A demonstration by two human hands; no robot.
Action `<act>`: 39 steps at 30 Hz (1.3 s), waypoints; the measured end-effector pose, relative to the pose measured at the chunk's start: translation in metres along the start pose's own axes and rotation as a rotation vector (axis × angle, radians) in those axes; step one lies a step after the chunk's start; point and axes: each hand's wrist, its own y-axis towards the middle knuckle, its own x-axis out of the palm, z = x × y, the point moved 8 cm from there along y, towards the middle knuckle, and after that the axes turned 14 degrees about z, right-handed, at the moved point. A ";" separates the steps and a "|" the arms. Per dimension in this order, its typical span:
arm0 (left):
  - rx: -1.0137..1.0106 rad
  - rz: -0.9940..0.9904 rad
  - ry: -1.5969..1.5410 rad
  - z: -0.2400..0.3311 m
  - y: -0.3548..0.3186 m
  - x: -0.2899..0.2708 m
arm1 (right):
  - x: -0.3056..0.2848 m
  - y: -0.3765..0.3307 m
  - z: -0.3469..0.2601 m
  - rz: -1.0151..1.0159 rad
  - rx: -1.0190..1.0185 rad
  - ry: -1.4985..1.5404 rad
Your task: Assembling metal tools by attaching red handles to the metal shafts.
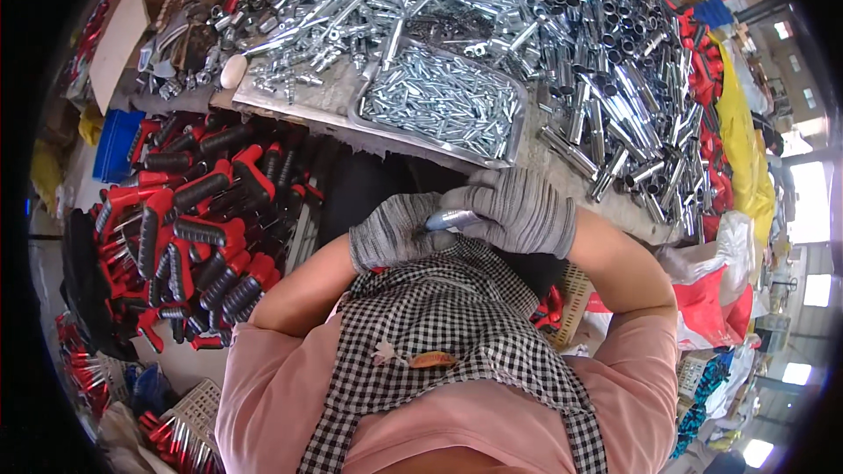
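Observation:
Both my hands wear grey striped knit gloves and meet in front of my checked apron (413, 298). Between them is a short, shiny metal tube (450, 220). My left hand (395, 230) is closed round its left end, while my right hand (520, 213) has its fingers wrapped over the other end. The gloves hide much of the tube. Just beyond my hands, at the table's near edge, sits a metal tray (364, 112) filled with small silvery pins (439, 96).
Chrome tubes (615, 114) lie heaped on the table's right, and loose metal parts (342, 0) cover its far side. Red-and-black handles (202, 193) are piled at my left. A yellow sheet (742, 123) hangs at far right, and a beige crate (575, 298) stands beside my right elbow.

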 end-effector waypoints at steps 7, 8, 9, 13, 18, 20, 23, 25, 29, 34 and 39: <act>0.031 0.032 0.215 -0.006 -0.007 -0.002 | 0.007 0.018 0.001 -0.596 0.481 -0.300; 0.040 0.063 0.154 -0.005 -0.007 -0.004 | -0.002 0.024 -0.001 -0.515 0.496 -0.321; 0.049 0.095 0.092 -0.003 -0.007 -0.007 | -0.009 0.028 -0.004 -0.435 0.510 -0.342; 0.049 0.127 0.042 0.001 -0.004 -0.014 | -0.038 0.019 -0.019 0.095 -0.057 -0.222; 0.070 0.083 0.108 0.009 -0.006 -0.012 | -0.046 0.017 0.002 0.290 0.077 -0.033; 0.072 0.080 0.098 0.005 -0.006 -0.009 | -0.052 0.012 -0.002 0.255 0.129 0.112; 0.033 0.070 0.096 0.001 -0.006 -0.006 | -0.040 0.023 -0.016 0.218 -0.043 -0.117; 0.040 0.078 0.127 0.004 -0.006 -0.008 | -0.025 0.011 0.005 0.051 0.246 0.034; 0.018 0.072 0.090 0.000 -0.004 -0.008 | -0.048 0.016 -0.012 0.329 0.036 -0.017; 0.085 0.068 0.118 0.003 -0.005 -0.001 | -0.022 0.005 -0.002 0.210 0.047 -0.015; 0.037 0.075 0.190 0.006 -0.006 -0.001 | -0.044 0.002 0.000 0.319 0.262 0.085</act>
